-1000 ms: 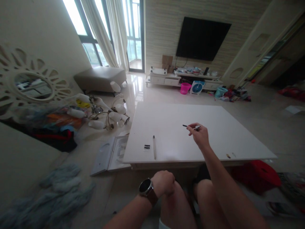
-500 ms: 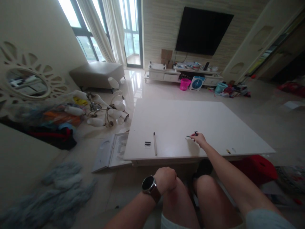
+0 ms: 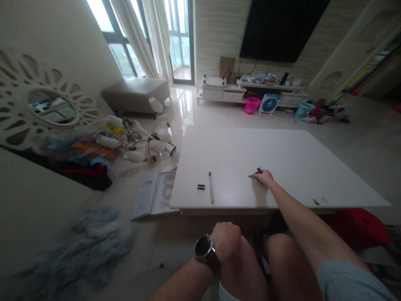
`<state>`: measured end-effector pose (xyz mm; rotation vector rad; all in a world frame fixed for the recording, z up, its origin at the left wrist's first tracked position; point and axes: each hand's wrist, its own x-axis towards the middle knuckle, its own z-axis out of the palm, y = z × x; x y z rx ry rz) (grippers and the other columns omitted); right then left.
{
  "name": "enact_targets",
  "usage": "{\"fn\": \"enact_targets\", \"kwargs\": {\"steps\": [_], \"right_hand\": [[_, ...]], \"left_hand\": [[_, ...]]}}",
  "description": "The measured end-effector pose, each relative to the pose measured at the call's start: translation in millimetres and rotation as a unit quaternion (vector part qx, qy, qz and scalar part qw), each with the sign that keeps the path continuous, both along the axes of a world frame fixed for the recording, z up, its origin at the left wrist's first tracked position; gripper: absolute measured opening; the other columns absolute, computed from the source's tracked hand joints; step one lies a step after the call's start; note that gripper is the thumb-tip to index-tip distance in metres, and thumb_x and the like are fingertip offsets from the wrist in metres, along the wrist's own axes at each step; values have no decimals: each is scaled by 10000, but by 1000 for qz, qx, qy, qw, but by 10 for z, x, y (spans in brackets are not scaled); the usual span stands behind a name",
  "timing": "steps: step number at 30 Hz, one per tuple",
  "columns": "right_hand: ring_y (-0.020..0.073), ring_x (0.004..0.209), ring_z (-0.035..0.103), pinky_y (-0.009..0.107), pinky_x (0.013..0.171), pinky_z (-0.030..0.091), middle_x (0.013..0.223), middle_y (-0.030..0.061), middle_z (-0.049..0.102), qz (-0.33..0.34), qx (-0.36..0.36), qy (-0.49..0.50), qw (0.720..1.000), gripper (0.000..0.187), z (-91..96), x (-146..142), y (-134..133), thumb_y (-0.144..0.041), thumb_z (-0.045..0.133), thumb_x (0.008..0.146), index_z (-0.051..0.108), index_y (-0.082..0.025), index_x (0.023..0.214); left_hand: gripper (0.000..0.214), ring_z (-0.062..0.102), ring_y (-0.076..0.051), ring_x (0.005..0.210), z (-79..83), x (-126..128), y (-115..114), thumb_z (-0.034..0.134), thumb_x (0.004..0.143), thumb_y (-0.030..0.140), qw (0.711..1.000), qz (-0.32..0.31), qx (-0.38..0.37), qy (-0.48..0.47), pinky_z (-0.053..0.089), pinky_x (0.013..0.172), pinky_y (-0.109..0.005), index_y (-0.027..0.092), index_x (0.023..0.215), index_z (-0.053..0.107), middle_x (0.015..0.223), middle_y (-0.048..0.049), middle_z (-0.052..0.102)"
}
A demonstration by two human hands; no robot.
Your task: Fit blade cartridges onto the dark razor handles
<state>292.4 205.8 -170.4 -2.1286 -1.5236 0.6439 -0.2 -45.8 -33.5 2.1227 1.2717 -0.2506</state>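
Over the middle of the white table, my right hand is closed in a pinch on a small dark object with a greenish end pointing left. Its exact kind is too small to make out. My left hand, with a watch on the wrist, rests curled on my left knee below the table edge. To the left on the tabletop lies a thin pale stick with a dark tip. Beside it is a small clear piece with two black strips.
A small yellow-and-black piece lies near the table's front right edge. An open white box and a chandelier are on the floor at left. A red stool-like object stands at the right.
The view has shifted, so most things appear farther right. My right hand stays over the table, and the greenish end now sits lower, closer to the tabletop. My left hand remains on the knee.
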Motion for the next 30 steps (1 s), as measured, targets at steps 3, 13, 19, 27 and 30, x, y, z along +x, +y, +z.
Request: {"fn": "enact_targets", "kwargs": {"steps": [3, 13, 19, 27, 30], "right_hand": [[190, 623, 622, 289, 636, 489, 671, 65, 679, -11, -6, -23, 1000, 192, 130, -114, -10, -310, 686, 739, 697, -130, 806], [135, 689, 618, 213, 646, 420, 789, 28, 709, 284, 35, -10, 958, 284, 789, -1489, -365, -386, 478, 970, 686, -194, 1002], [156, 820, 626, 229, 719, 398, 948, 41, 736, 389, 23, -53, 920, 231, 771, -2240, -649, -305, 505, 968, 690, -217, 1075], [189, 964, 635, 241, 782, 421, 1070, 77, 694, 453, -4, -134, 881, 184, 555, -2639, -867, -287, 575, 923, 731, -196, 961], [203, 965, 648, 253, 783, 436, 1093, 81, 687, 462, -17, -161, 872, 191, 529, -2678, -857, -309, 589, 921, 741, -200, 960]], "left_hand": [[305, 729, -345, 939, -3, 6, -6, 522, 836, 249, 1000, -5, 6, -4, 603, 818, -460, 139, 953, 781, 970, -185, 758], [310, 728, -321, 949, 14, 8, 7, 514, 847, 266, 1000, -6, 5, -3, 600, 829, -445, 184, 980, 782, 974, -161, 762], [310, 721, -333, 971, 127, 4, 12, 523, 847, 227, 1000, -17, -11, 9, 593, 843, -441, 130, 1004, 772, 1009, -192, 751], [289, 722, -348, 952, 164, 11, 10, 548, 865, 234, 1000, -3, -26, 13, 601, 826, -454, 103, 1000, 768, 1011, -183, 754], [304, 722, -350, 949, 130, 4, 2, 537, 876, 264, 1000, -2, -18, 5, 603, 822, -463, 104, 1001, 765, 1012, -183, 752]]}}
